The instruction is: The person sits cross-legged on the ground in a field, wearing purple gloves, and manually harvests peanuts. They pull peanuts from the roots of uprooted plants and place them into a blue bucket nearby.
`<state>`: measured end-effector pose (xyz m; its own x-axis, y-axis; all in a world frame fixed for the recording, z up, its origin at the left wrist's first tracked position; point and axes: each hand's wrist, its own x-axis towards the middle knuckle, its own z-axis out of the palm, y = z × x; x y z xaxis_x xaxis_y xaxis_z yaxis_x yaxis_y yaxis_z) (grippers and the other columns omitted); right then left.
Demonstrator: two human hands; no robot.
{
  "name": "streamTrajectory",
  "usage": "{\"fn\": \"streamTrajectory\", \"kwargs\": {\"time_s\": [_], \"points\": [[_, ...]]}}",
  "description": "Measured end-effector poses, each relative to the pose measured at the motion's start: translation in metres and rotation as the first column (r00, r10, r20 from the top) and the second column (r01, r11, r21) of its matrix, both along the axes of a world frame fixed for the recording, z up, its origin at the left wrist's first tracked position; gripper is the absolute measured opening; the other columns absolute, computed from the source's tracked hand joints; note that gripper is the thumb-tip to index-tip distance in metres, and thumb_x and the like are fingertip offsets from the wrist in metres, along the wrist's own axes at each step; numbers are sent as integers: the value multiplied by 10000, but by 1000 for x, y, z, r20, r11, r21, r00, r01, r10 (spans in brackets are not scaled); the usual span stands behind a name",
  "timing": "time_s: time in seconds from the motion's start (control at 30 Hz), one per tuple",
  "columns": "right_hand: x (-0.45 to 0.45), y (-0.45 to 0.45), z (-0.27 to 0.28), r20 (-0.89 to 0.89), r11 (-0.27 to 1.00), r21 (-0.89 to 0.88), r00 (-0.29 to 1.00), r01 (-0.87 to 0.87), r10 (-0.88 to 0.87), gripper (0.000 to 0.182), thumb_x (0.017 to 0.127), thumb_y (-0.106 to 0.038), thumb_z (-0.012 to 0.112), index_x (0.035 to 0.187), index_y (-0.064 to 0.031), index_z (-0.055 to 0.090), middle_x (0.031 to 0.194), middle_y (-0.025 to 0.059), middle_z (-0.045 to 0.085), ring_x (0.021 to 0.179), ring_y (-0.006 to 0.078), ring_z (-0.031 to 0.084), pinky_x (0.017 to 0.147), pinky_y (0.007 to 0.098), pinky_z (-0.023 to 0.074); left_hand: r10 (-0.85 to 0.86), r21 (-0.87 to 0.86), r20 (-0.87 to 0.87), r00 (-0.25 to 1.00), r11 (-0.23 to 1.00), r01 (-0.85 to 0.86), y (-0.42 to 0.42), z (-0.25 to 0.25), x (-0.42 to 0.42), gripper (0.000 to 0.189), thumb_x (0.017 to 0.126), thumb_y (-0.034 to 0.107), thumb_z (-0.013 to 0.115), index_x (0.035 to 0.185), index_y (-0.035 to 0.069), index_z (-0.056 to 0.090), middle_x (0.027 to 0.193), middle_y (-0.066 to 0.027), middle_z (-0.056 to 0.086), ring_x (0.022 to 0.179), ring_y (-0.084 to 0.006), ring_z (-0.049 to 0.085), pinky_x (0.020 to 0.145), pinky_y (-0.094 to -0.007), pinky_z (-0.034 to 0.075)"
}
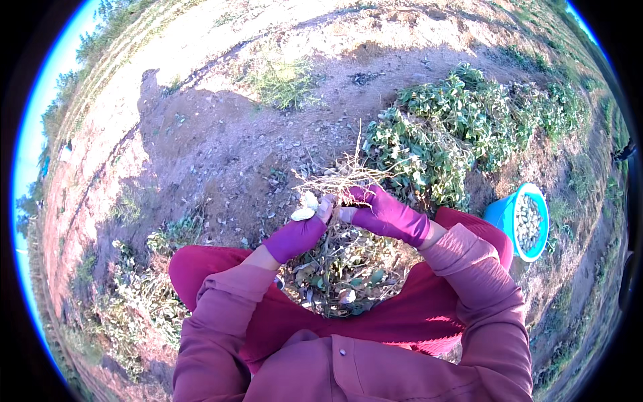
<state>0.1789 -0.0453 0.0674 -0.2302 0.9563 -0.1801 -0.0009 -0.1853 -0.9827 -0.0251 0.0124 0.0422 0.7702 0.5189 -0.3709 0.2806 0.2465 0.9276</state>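
Note:
My left hand (299,236), in a purple fingerless glove, is closed around pale peanut pods (304,208) that stick out beside the thumb. Its fingertips meet the base of an uprooted peanut plant (346,178). That plant's dry, tangled roots point away from me, and its stems hang down between my legs. Gripping it from the other side is my right hand (389,215), gloved the same way. The fingers of both hands are partly hidden by the roots and gloves. Below them, wilted stems and leaves (346,271) lie on the ground between my bent legs.
A blue bucket (495,211) holding many pods tilts beside my right knee. Ahead on the right lies a heap of leafy green plants (452,120). Picked-over dry vines (135,311) are at my left. A small weed clump (286,83) grows from the bare soil ahead.

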Motion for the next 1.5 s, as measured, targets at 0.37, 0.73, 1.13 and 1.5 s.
{"fn": "streamTrajectory", "kwargs": {"time_s": [0.37, 0.73, 1.13, 1.5], "points": [[-7, 18, -61, -114, 993, -87, 991, -83, 73, 611, 857, -395, 623, 1287, -3, 437, 1067, 94, 552, 927, 141, 549, 755, 280, 475, 708, -624, -173, 684, -617, 480, 13, -27, -17, 384, 1012, 151, 269, 1319, -59, 365, 1253, -144, 496, 1184, -210, 487, 1002, -301, 406], [5, 7, -17, 582, 757, 517, 813, -400, 33, 567, 824, -252, 684, 1301, -36, 467, 1188, 146, 558, 1086, 253, 546, 933, 364, 426, -3, -595, 107, 994, 801, 66, -1, -16, -10, 301, 1007, 165, 332, 1193, -12, 489, 1065, -82, 556, 1008, -161, 539, 903, -263, 454], [3, -5, -36, -13, 989, 103, 995, -102, 103, 451, 940, -220, 539, 1335, -60, 392, 1087, 65, 564, 836, 129, 564, 703, 284, 511, -162, 477, 297, 941, 879, 0, -6, 13, 5, 304, 995, 112, 368, 1252, -30, 448, 1155, -98, 558, 1040, -164, 545, 926, -294, 475], [-16, 7, -28, -347, 969, -21, 911, -245, 223, 344, 903, -271, 601, 1153, -54, 509, 971, 34, 568, 852, 96, 558, 690, 243, 483, -376, 203, 52, 925, 911, 359, 1, 0, -10, 232, 945, 152, 440, 1123, 50, 548, 985, -83, 613, 968, -201, 586, 866, -310, 461]]}}
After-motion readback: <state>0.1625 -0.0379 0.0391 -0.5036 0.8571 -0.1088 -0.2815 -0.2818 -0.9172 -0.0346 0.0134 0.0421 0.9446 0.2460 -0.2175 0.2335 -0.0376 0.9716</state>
